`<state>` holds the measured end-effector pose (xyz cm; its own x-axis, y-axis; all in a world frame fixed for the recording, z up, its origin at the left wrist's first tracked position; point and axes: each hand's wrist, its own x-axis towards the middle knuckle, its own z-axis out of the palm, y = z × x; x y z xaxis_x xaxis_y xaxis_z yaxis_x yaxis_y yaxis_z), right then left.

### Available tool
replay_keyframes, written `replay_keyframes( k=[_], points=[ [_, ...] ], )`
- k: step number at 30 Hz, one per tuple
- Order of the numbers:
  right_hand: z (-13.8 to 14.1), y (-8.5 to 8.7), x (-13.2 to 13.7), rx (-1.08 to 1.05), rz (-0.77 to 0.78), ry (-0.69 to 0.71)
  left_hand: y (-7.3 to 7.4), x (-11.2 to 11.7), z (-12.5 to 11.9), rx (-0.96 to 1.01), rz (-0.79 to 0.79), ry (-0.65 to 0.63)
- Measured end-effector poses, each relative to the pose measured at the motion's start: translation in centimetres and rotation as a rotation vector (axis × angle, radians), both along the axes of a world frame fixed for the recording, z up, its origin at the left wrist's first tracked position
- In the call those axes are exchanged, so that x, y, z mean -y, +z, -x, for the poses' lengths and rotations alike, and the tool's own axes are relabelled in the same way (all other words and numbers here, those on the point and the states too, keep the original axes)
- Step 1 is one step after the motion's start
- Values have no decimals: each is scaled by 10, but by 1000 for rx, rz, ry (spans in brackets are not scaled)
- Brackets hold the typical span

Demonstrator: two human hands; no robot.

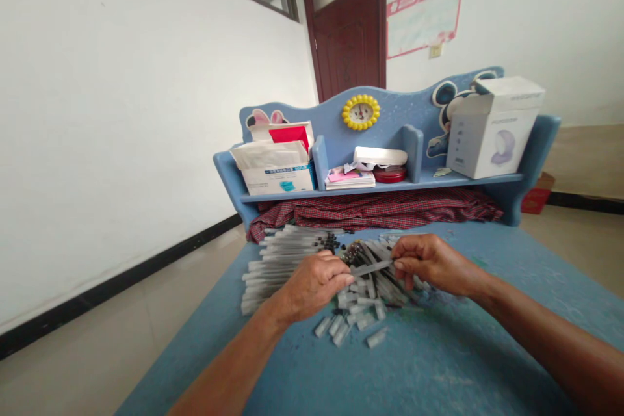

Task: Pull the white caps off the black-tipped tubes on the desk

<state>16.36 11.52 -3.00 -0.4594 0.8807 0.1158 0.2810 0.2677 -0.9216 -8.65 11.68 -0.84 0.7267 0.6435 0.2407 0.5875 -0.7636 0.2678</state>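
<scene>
A translucent pen barrel (373, 268) spans the gap between my two hands above the blue desk. My left hand (319, 279) is closed on its left end, thumb and fingers pressed together. At the other end, the fingertips of my right hand (429, 263) pinch the barrel near a small dark tip. Beneath it lie loose clear pen caps (363, 320), scattered toward me. Behind my left hand is a stack of frosted pens (277, 263) with black ends pointing right. More pen parts (385, 286) lie in a heap below my right hand, partly hidden by it.
The blue desk (414, 364) has a raised shelf at its back. On the shelf are an opened mask box (277, 172), papers (348, 179), a red round tin (390, 174) and a white carton (492, 130). A plaid cloth (370, 208) lies bunched under the shelf.
</scene>
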Motion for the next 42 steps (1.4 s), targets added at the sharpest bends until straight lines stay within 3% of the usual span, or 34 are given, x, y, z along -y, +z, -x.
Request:
replay_keyframes(
  k=[7,16,24,30,36,42],
  points=[
    [0,2,2,81,-124,-20,3,2,-1,39,156,16],
    [-2,0,2,96,-55,12,5,7,-3,61,73,78],
    [-2,6,4,-22,124,83,5,3,0,94,261,13],
    [-2,0,3,66,20,41,7,5,0,123,291,50],
    [-1,-1,3,-19,83,65,6,3,-1,110,271,32],
    [1,-1,3,110,7,1,3,1,1,99,268,36]
  ],
)
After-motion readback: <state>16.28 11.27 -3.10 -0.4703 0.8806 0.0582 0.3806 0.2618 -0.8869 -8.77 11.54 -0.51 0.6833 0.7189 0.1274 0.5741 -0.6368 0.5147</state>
